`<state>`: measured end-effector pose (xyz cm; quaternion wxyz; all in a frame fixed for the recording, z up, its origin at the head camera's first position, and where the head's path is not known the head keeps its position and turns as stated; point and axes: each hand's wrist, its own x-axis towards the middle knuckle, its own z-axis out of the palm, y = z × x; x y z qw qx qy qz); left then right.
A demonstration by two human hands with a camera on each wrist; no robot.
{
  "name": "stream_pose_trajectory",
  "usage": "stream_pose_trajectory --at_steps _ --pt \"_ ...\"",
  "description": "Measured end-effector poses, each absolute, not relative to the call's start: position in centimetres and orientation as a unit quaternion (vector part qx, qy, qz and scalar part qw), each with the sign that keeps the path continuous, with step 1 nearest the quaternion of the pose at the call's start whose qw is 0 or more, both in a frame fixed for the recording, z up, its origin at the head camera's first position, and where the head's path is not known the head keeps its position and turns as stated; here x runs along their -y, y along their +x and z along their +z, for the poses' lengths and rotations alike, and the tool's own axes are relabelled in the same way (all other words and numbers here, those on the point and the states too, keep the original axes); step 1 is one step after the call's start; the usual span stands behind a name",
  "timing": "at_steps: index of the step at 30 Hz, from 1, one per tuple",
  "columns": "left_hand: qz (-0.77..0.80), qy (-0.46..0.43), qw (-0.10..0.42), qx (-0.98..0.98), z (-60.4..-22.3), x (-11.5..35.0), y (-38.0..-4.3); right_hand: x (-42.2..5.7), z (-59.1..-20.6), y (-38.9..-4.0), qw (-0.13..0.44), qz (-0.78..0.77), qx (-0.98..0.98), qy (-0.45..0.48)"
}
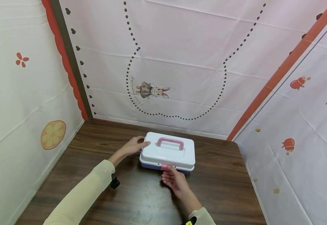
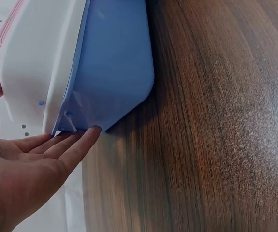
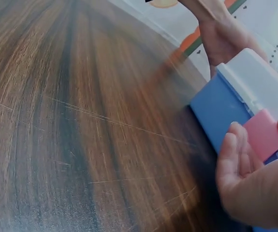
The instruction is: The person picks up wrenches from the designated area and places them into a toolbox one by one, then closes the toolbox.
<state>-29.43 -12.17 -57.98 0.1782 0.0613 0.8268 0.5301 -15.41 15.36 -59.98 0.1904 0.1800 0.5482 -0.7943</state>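
Note:
A plastic storage box [image 1: 163, 149] with a white lid and blue base sits on the table, its lid down. On top lies a pink carrying handle [image 1: 170, 141]. My left hand [image 1: 133, 146] holds the box's left end, thumb over the lid; in the left wrist view the fingers [image 2: 83, 147] lie along the end wall. At the front, my right hand [image 1: 176, 181] has its thumb at the top of the pink latch [image 3: 264, 134] and its fingers at the latch's lower edge.
The dark wood-grain table [image 1: 135, 203] reaches to printed cloth walls on the left, back and right. The back cloth [image 1: 180, 90] hangs just behind the box. Dark bands with devices [image 1: 114, 181] circle both wrists.

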Motion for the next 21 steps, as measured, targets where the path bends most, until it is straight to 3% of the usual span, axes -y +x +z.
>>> stream_pose_trajectory --at_steps 13,18,21 --pt "0.503 0.087 0.182 -0.84 -57.9 12.8 -29.1 -15.2 -59.4 -15.2 0.216 -0.747 -0.62 0.107" --pt "0.413 0.121 0.129 -0.893 -56.2 13.1 -28.5 -15.1 -57.0 -14.9 0.253 -0.664 -0.703 -0.016" --pt "0.361 0.15 0.083 -0.917 -54.3 12.9 -28.0 -15.8 -54.8 -15.1 0.244 -0.611 -0.742 -0.128"
